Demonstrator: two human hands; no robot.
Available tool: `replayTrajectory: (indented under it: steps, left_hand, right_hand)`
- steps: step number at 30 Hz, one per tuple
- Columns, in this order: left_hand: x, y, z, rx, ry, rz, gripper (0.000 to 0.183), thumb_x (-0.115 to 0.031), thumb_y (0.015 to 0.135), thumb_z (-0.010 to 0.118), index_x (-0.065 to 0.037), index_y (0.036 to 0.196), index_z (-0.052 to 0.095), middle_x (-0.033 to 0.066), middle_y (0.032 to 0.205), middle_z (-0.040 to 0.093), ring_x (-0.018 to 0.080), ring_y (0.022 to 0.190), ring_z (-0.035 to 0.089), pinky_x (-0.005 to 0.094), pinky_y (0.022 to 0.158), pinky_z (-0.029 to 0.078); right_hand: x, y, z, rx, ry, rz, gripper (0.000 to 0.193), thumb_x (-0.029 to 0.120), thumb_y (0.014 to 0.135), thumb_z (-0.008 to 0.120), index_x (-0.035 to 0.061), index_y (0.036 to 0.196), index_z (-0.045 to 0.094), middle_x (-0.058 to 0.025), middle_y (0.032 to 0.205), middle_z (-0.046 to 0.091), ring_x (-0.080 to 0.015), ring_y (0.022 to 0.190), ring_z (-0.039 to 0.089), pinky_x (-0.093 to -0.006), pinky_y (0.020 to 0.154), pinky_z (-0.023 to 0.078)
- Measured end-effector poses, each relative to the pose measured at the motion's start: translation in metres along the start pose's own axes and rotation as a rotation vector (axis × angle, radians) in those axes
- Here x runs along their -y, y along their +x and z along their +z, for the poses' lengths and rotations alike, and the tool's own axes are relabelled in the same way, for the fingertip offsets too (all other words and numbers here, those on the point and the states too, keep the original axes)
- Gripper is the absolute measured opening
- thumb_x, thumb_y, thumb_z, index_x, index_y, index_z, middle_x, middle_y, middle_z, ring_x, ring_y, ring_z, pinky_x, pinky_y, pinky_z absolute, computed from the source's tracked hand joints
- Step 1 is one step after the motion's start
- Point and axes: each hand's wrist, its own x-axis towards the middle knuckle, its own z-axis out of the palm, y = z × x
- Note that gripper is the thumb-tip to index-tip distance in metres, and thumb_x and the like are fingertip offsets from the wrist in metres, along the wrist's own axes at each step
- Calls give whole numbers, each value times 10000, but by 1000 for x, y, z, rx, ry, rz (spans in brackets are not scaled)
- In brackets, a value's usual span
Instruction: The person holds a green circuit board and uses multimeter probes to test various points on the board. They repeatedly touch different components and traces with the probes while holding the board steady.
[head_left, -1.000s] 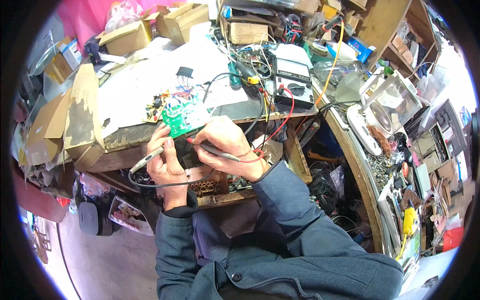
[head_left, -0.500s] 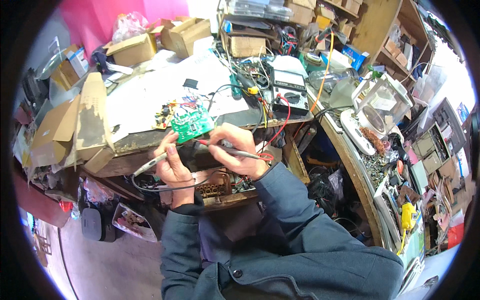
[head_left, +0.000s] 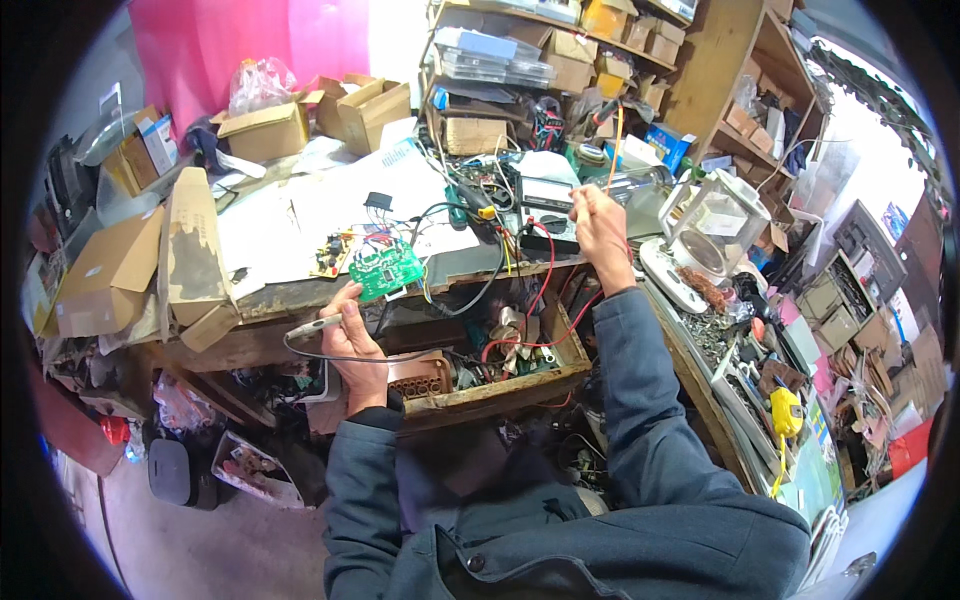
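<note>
My left hand (head_left: 360, 352) is closed at the front edge of the bench, pinching the lower edge of a green circuit board (head_left: 388, 270). A grey test probe (head_left: 313, 328) with a black lead also lies in its grip. Coloured wires join the board to a smaller yellowish board (head_left: 331, 256) behind it. My right hand (head_left: 604, 238) is raised in a closed pinch over the right side of an analogue multimeter (head_left: 545, 194). A red lead (head_left: 550, 272) loops from the meter into the drawer and up to this hand; the fingers mostly hide the red-lead probe.
Below the bench edge an open wooden drawer (head_left: 490, 398) holds a brown tray and loose parts. A green-handled tool (head_left: 456, 208) lies left of the meter. Cardboard boxes (head_left: 110, 275) crowd the left; a clear-walled appliance (head_left: 715, 225) and a yellow tape measure (head_left: 786, 412) are rightward.
My right hand has moved from beside the circuit board up and right to the multimeter, drawing the red lead along. My left hand still holds the board and grey probe. The view has shifted slightly.
</note>
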Motion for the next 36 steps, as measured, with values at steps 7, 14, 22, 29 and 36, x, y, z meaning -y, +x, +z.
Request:
replayTrajectory:
  steps: [7,14,22,29,36]
  left_hand:
    - [1,-1,-2,-15,-5,-31,354,-243,1160,436,33,1190,655,155,1213,726,236,1125,676,376,1025,520]
    - [-1,-2,0,-64,-114,-60,316,-243,1165,403,15,1134,582,188,1242,709,264,1151,677,404,1045,529]
    - [11,-4,-3,-49,-284,-91,299,-275,1180,347,-39,1024,445,265,1243,671,346,1203,672,495,1080,539]
    - [5,-3,-2,-42,-227,-120,298,-244,1176,362,-21,1029,493,235,1226,698,308,1165,687,461,1067,542]
    - [4,0,-6,-49,-121,-94,360,-248,1173,380,38,1150,596,186,1190,714,259,1115,691,415,1039,547]
  right_hand:
    - [-21,21,3,359,-472,-74,406,455,942,745,64,1049,748,-209,1015,752,-425,989,712,-491,859,562]
    - [-28,32,10,430,-455,46,494,477,862,818,19,1030,742,-209,1004,753,-406,956,721,-461,837,564]
    - [-30,23,18,317,-339,34,450,426,842,805,126,1176,767,-192,1077,764,-404,1048,719,-483,901,570]
    - [-14,25,33,331,-663,105,404,428,929,655,85,1105,773,-219,1118,760,-416,1040,731,-492,888,583]
    - [14,35,45,369,-659,138,373,363,892,641,75,1076,790,-239,1100,758,-400,1062,738,-478,916,590]
